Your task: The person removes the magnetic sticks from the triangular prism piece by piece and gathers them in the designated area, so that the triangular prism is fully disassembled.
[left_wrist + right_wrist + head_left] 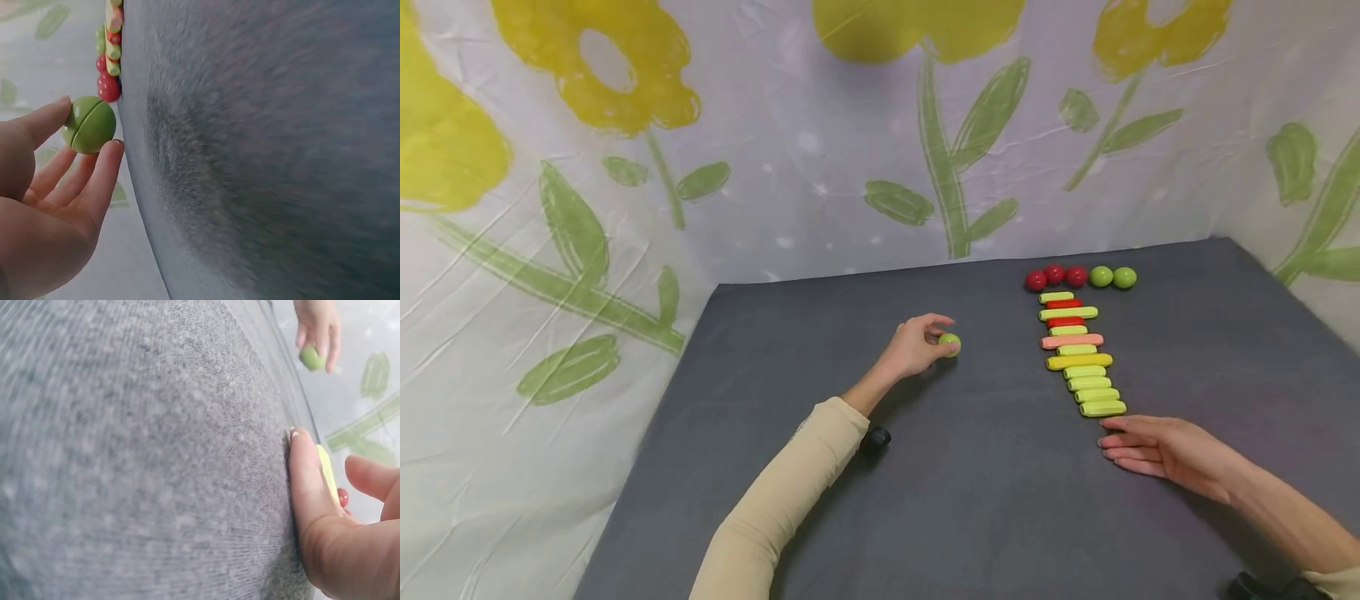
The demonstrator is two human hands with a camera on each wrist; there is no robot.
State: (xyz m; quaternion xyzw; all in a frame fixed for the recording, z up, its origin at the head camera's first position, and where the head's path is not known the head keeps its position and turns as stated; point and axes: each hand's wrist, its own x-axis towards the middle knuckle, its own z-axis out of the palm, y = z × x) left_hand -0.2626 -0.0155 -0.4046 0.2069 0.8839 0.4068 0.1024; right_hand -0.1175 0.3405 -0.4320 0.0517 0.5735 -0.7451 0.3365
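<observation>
Right hand (pixel 1157 450) lies flat and relaxed on the counter (pixel 985 500); left hand (pixel 913 346) pinches a green ball (pixel 950 343).

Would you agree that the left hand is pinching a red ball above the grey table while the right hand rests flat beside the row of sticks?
Not quite: the ball pinched by the left hand is green, not red, as the left wrist view shows. The right hand does rest flat on the grey table beside the row of sticks.
</observation>
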